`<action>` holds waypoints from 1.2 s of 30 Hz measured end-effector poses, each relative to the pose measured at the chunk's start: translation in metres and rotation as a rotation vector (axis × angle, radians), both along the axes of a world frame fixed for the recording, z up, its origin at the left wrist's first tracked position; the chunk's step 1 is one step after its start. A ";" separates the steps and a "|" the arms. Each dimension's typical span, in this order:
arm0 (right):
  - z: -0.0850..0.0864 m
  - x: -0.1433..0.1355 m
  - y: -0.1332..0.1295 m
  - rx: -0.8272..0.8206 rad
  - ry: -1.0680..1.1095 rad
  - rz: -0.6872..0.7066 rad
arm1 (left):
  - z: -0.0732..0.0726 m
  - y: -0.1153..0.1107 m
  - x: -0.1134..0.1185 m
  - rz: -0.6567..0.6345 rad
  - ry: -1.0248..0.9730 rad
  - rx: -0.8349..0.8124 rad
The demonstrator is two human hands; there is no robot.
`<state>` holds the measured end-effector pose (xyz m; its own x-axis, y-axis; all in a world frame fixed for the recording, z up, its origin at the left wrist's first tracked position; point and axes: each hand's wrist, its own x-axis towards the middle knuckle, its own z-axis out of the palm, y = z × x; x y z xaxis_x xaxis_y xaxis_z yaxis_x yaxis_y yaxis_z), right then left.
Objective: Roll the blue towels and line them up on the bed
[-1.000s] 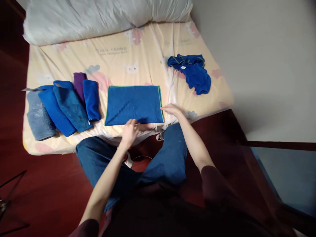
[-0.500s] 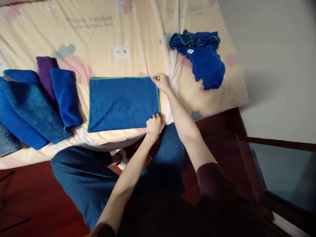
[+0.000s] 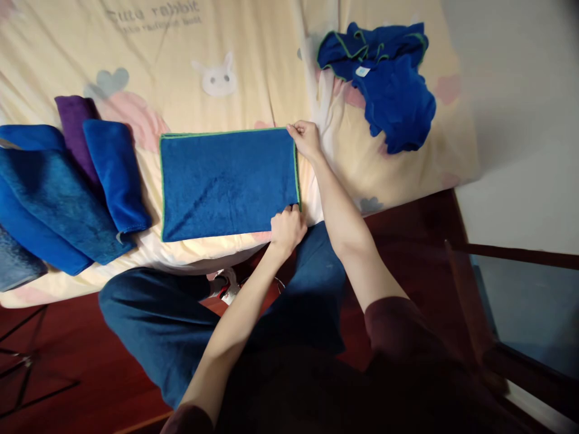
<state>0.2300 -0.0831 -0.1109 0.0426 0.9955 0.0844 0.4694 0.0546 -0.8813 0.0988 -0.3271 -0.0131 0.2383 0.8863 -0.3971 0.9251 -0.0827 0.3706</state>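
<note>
A blue towel with green edging (image 3: 226, 184) lies flat as a folded rectangle near the bed's front edge. My right hand (image 3: 306, 140) pinches its far right corner. At the near right corner, my left hand (image 3: 288, 230) is closed on the towel, its fingertips curled over the edge. Left of this towel are several folded or rolled cloths, among them a bright blue one (image 3: 118, 175), a purple one (image 3: 80, 135) and a darker blue one (image 3: 63, 199). A crumpled blue cloth pile (image 3: 393, 96) with a white tag rests at the right.
The bed (image 3: 253, 72) has a cream sheet with rabbit and heart prints. My knees are just below its edge. A pale wall (image 3: 520, 132) stands at the right, and a thin black metal stand (image 3: 26, 361) is on the red floor at lower left.
The towel's right edge has been drawn slightly right, and its edging layers now lie closer together. Both hands keep their holds. The view has shifted a little.
</note>
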 end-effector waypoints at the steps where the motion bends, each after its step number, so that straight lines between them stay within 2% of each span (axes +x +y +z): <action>1: 0.000 0.001 0.000 0.000 0.002 0.000 | 0.002 -0.001 0.000 -0.005 -0.011 0.007; 6: -0.001 0.003 -0.001 0.030 -0.017 -0.020 | 0.007 0.000 0.002 -0.072 -0.045 0.044; 11: -0.008 0.003 -0.004 0.068 -0.123 -0.122 | 0.001 -0.003 0.006 -0.138 -0.026 0.025; 13: -0.010 0.000 -0.007 0.071 -0.183 -0.160 | 0.000 -0.006 0.001 -0.170 -0.039 0.018; 15: -0.008 -0.005 -0.010 0.086 -0.260 -0.173 | 0.001 -0.001 -0.013 -0.190 -0.074 0.001; 18: -0.002 -0.015 -0.020 0.116 -0.389 -0.181 | 0.006 0.030 -0.062 -0.116 -0.082 0.041; 20: 0.002 -0.023 -0.028 0.121 -0.441 -0.192 | 0.007 0.071 -0.111 0.005 -0.036 0.149; 24: 0.007 -0.035 -0.041 0.104 -0.478 -0.224 | 0.003 0.169 -0.224 0.225 -0.006 0.335; 27: 0.009 -0.038 -0.044 0.110 -0.484 -0.252 | -0.003 0.220 -0.286 0.286 0.020 0.352; 30: 0.010 -0.039 -0.045 0.145 -0.453 -0.251 | -0.007 0.242 -0.315 0.228 0.005 0.286; 36: 0.014 -0.040 -0.045 0.177 -0.475 -0.236 | -0.015 0.259 -0.317 0.129 -0.044 0.224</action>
